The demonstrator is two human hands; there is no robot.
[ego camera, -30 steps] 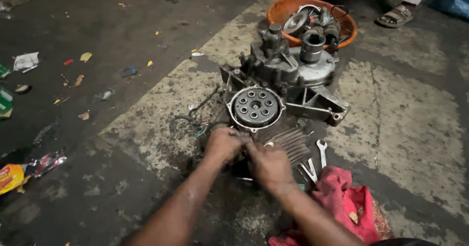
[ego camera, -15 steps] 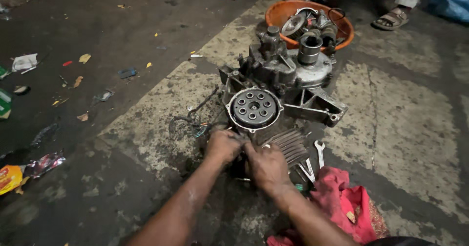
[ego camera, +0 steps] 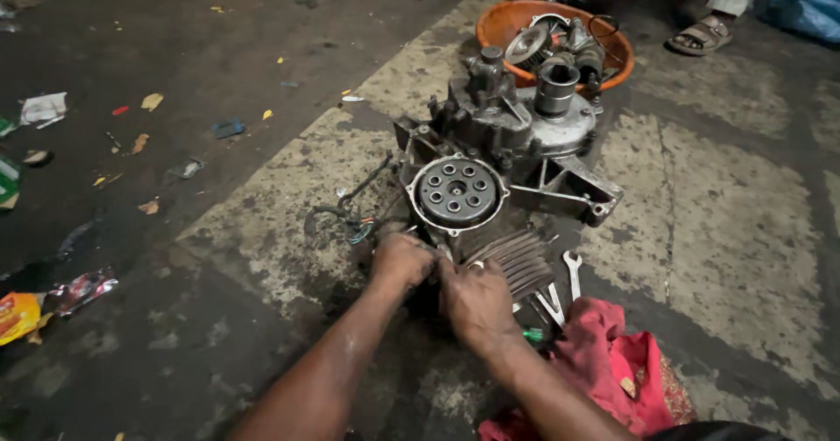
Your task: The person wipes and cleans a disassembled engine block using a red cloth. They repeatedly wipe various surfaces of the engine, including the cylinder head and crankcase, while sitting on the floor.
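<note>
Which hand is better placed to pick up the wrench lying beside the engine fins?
Right, probably. The right hand sits beside the wrench, while the left hand is across the engine base, farther away.

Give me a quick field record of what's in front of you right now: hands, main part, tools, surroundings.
left hand: on the near edge of the engine block, below the round clutch plate
right hand: beside the left, against the finned cylinder
grip: fingers hidden, cannot tell
tools: wrenches by the cylinder
cloth: red rag near the right forearm
behind: orange basin of parts
floor: stained concrete, scattered litter
</note>
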